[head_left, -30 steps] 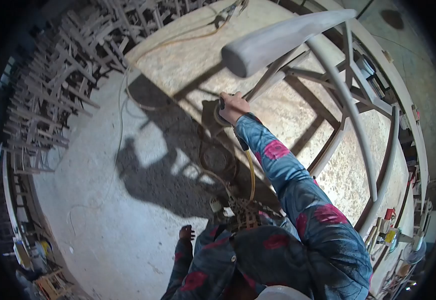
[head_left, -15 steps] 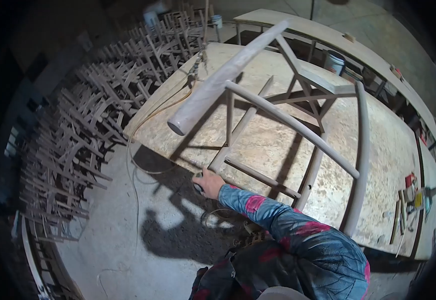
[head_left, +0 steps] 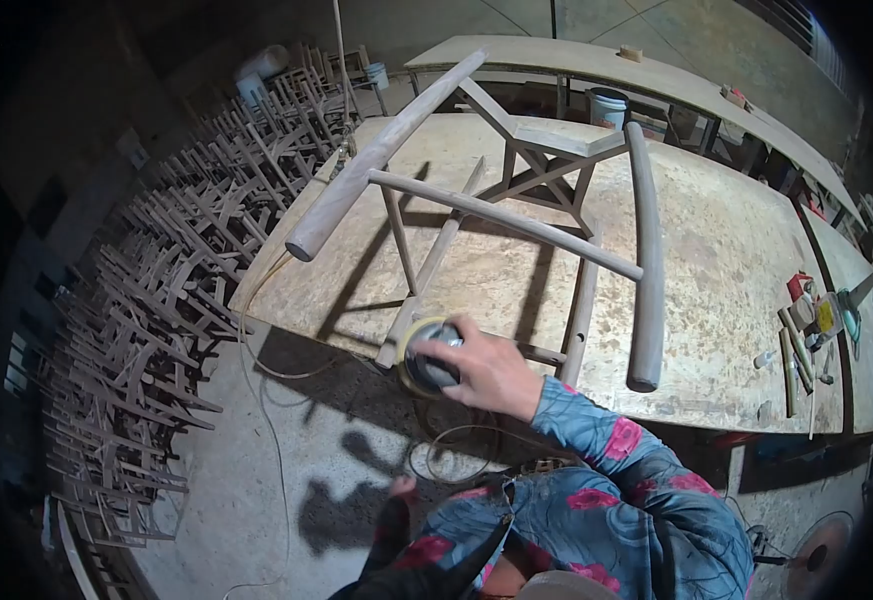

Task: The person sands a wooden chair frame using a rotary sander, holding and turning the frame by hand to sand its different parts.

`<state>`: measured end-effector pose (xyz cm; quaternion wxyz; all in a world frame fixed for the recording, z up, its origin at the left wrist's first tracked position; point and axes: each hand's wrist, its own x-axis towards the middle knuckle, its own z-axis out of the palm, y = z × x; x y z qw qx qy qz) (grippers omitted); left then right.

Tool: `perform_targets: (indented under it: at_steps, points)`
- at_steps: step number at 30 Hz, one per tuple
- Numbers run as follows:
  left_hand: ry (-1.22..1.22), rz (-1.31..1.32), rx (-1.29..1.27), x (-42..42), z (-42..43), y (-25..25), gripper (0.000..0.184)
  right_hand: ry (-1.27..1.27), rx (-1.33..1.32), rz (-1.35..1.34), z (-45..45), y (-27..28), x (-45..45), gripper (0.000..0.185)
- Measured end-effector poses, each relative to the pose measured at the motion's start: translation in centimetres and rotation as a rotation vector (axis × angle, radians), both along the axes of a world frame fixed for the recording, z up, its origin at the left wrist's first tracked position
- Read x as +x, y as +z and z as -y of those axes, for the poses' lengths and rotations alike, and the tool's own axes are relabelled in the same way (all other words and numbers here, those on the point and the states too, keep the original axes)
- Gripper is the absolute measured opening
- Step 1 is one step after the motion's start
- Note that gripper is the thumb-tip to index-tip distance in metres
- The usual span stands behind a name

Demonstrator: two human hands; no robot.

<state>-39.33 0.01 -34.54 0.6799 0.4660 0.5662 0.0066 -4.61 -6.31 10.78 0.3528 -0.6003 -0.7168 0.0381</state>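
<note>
A round sander with a yellowish rim [head_left: 424, 357] is gripped from above by my right hand [head_left: 491, 372], fingers wrapped over its dark body. Its disc is at the near end of a wooden leg of the chair frame [head_left: 511, 222], by the front edge of the worktable [head_left: 711, 350]. The frame lies on its side on the tabletop, with a thick rounded rail [head_left: 381, 150] raised at the left. Low over the floor, my left hand [head_left: 402, 487] hangs away from the frame, small and dim; its fingers cannot be made out.
Stacked wooden chair frames [head_left: 146, 330] fill the left side. A hose [head_left: 278, 440] trails across the floor. Sticks [head_left: 794, 355] and a red object [head_left: 801, 286] lie at the table's right. Behind are a long bench [head_left: 576, 62] and a bucket [head_left: 608, 108].
The view has shifted and tilted up. My right hand has turned the sander so its round face shows beside the leg end. My left hand, out of sight half a second ago, is visible again.
</note>
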Motion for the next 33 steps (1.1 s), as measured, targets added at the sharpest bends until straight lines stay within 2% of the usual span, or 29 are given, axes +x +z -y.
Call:
perform_targets:
  at_steps: [1, 2, 3, 5, 6, 7, 9, 12, 14, 17, 19, 20, 21, 23, 26, 29, 33]
  points:
    - [-0.007, 0.073, 0.066, 1.1, -2.2, 0.8, 0.027, 0.005, -0.001, 0.006, 0.9, 1.7, 0.4, 0.063]
    - [0.186, 0.038, -0.010, 3.8, -3.2, 7.0, 0.028, -0.051, 0.043, -0.009, 1.7, 3.4, 0.7, 0.064]
    - [0.167, -0.001, 0.339, 6.0, -4.8, 11.0, 0.026, -0.111, 0.084, -0.022, 2.5, 4.7, 1.2, 0.065]
    - [0.300, 0.113, 0.657, 9.8, -7.5, 19.2, 0.029, -0.145, 0.117, -0.032, 3.9, 6.2, 2.4, 0.066]
    - [0.452, 0.261, 0.629, 11.6, -8.7, 24.6, 0.035, -0.206, 0.161, -0.039, 4.6, 6.8, 2.9, 0.066]
    - [0.452, 0.366, 0.726, 12.9, -9.6, 29.6, 0.040, -0.265, 0.207, -0.044, 5.0, 7.4, 3.4, 0.065]
    - [0.433, 0.387, 0.986, 14.4, -11.3, 37.3, 0.043, -0.432, 0.314, -0.054, 5.6, 8.0, 3.8, 0.064]
    - [0.441, 0.451, 1.198, 15.4, -12.4, 45.5, 0.047, -0.677, 0.268, -0.027, 5.7, 8.9, 4.8, 0.062]
    - [0.447, 0.482, 1.247, 16.1, -13.1, 49.1, 0.049, -0.797, 0.217, 0.014, 5.5, 9.5, 5.0, 0.060]
    - [0.313, 0.433, 1.380, 16.6, -15.5, 52.0, 0.054, -0.979, 0.228, 0.059, 4.6, 9.4, 5.3, 0.056]
    - [0.219, 0.347, 1.619, 17.6, -18.4, 52.0, 0.061, -1.111, 0.186, 0.040, 2.9, 10.2, 6.1, 0.052]
    - [0.095, 0.189, 1.524, 17.5, -18.9, 52.3, 0.066, -1.130, 0.192, 0.043, 1.5, 10.8, 6.1, 0.052]
    - [0.082, 0.208, 1.522, 17.8, -19.5, 52.2, 0.066, -1.092, 0.143, 0.086, 0.2, 11.4, 6.1, 0.050]
    - [-0.077, 0.440, 1.514, 18.4, -20.5, 51.9, 0.066, -0.995, 0.039, 0.106, -2.8, 13.2, 5.2, 0.048]
    - [-0.192, 0.522, 1.511, 18.9, -19.6, 52.7, 0.064, -0.869, 0.063, 0.158, -8.3, 14.4, 2.7, 0.048]
    - [-0.164, 0.654, 1.620, 19.9, -19.8, 52.2, 0.063, -0.826, 0.120, 0.256, -11.8, 14.4, 0.4, 0.048]
    - [-0.122, 0.724, 1.497, 20.3, -19.3, 51.8, 0.064, -0.858, 0.151, 0.307, -13.1, 14.1, -1.7, 0.048]
